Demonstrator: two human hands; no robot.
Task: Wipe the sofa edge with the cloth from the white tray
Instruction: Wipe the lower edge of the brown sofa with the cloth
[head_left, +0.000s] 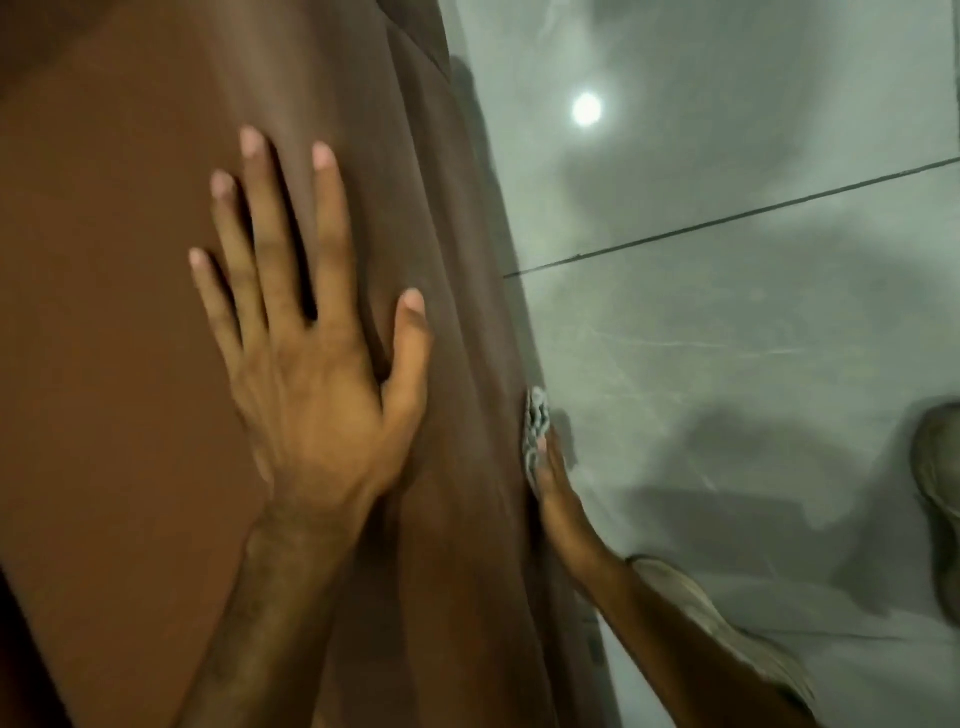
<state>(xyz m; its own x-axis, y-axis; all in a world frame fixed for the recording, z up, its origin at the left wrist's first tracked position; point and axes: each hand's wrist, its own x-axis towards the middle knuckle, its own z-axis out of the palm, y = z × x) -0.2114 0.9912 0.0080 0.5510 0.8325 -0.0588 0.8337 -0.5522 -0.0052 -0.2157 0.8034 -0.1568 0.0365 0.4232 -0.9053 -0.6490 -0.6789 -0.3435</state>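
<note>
The brown sofa (119, 322) fills the left half of the view, its edge (483, 291) running from top centre down to the lower middle. My left hand (317, 364) lies flat on the sofa top, fingers spread, holding nothing. My right hand (556, 483) is pressed against the sofa's outer side, just below the edge. It holds a grey and white patterned cloth (535, 426) against the fabric. Most of the cloth and the right palm are hidden behind the sofa edge.
Glossy grey floor tiles (753, 338) with a dark grout line lie to the right of the sofa, reflecting a round ceiling light (587, 109). A worn sandal or foot (940, 493) sits at the right border. The white tray is not in view.
</note>
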